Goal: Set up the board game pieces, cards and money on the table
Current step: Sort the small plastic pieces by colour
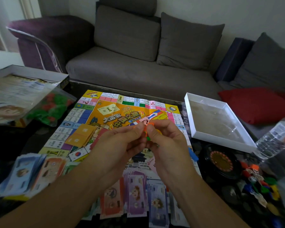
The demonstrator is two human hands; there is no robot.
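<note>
Both hands, left hand [122, 139] and right hand [164, 137], pinching one small orange-green game piece [146, 129], one colourful board [122, 112] at twelve o'clock, one orange card stack [81, 134] at ten

Behind your table you see a grey sofa [138, 69] with a red cushion [257, 104] on it — and a water bottle [276, 137] lies at your right.

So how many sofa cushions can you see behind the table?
4 in view: one grey back cushion at centre, a second to its right, a third at far right, and a red cushion lying on the seat. More may sit outside the picture.
</note>
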